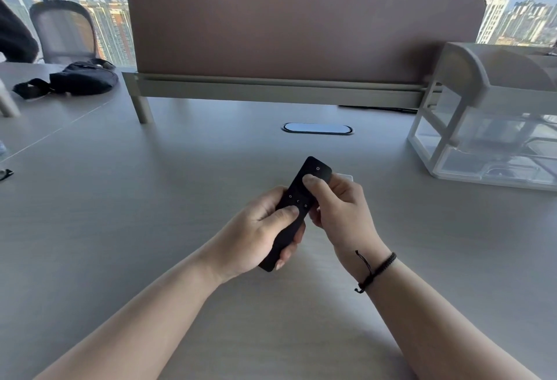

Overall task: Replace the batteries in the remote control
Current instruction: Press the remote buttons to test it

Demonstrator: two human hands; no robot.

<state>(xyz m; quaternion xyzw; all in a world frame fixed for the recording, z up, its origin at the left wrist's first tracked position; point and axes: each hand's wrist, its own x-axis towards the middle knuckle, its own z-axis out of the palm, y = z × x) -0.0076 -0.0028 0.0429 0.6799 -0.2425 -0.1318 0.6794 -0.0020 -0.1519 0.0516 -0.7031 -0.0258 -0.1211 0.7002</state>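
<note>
Black remote control (297, 198) held above desk (120, 198) at centre, button side up, top end toward 1 o'clock. Left hand (259, 235) wrapped round lower half, thumb on face. Right hand (337, 208) pinching upper half — thumb on top. Clear organiser (488, 126) at 2 o'clock, black pouch (81, 78) at 10 o'clock.

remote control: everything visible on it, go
The remote control is a slim black bar, matte plastic by its look, button face up with a power icon at the far end. It is held above the desk, angled away to the right. The left hand grips its near half; the right hand pinches its far half, thumb on top.
</note>
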